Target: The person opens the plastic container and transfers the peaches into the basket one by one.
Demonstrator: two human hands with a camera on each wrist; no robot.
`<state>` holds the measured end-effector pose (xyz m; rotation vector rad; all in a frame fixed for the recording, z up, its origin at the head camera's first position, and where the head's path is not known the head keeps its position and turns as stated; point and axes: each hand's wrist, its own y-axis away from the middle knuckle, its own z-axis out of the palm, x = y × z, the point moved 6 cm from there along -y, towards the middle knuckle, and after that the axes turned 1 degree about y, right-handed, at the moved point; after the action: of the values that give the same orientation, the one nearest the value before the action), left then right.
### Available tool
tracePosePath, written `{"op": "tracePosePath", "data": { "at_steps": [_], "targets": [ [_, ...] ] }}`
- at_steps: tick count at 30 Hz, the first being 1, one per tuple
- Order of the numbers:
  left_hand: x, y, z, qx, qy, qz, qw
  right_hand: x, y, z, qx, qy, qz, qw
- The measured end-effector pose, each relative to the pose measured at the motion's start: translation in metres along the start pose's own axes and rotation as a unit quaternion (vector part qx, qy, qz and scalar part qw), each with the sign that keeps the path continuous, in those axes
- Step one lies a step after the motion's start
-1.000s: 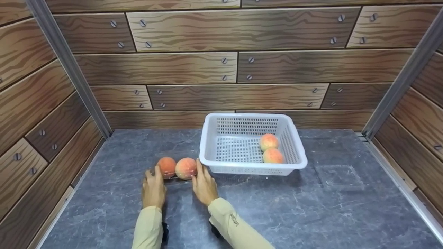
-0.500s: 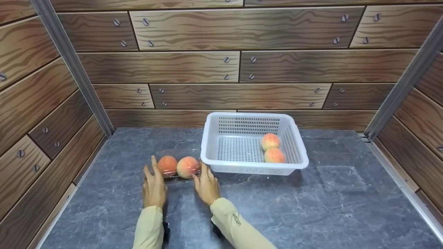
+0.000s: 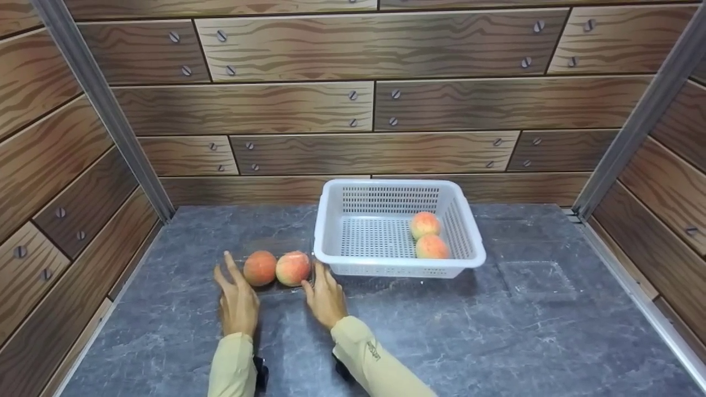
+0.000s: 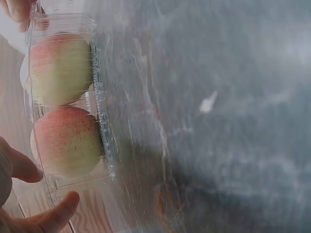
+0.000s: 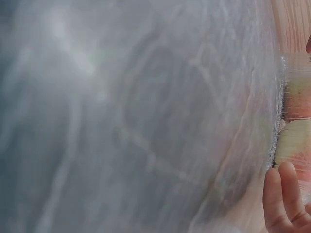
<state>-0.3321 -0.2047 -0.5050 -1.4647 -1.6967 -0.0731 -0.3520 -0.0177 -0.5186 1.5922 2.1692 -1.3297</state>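
Two peaches, a left one and a right one, sit side by side in a clear plastic box on the grey table. My left hand is at the box's left end with fingers spread and mostly straight; the left wrist view shows its fingertips close to the box's end. At the opposite end, my right hand rests its extended fingers along the side, thumb toward the front. Two straight fingers touch the box's end in the right wrist view.
A white perforated basket stands just right of the box, behind my right hand. Inside it, two more peaches lie against each other near the right side. Wood-patterned walls enclose the grey table at the back and sides.
My left hand has slid slightly left, away from the left peach, and its fingers have spread out. The right hand stays at the box's right end. The peaches remain in the box.
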Motion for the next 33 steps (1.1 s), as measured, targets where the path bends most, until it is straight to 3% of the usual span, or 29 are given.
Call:
{"op": "tracePosePath", "data": {
  "at_steps": [8,18,27,33],
  "targets": [
    [-0.0025,0.0002,-0.0003,-0.009,0.035,-0.014,0.9992,-0.001,0.0003,-0.0005,-0.005,0.008,-0.024,1.0],
    [-0.0024,0.0003,-0.0019,-0.015,0.002,-0.002,0.9999,-0.0017,-0.0016,-0.0013,-0.02,0.009,-0.019,1.0],
    [-0.0034,-0.0043,-0.0006,-0.079,-0.043,-0.017,0.9958,-0.0008,-0.0031,-0.0027,-0.022,0.015,-0.016,1.0],
    [-0.004,-0.0048,-0.0014,-0.067,-0.056,-0.002,0.9962,-0.0019,-0.0032,-0.0044,-0.027,0.029,-0.024,0.999]
  ]
}}
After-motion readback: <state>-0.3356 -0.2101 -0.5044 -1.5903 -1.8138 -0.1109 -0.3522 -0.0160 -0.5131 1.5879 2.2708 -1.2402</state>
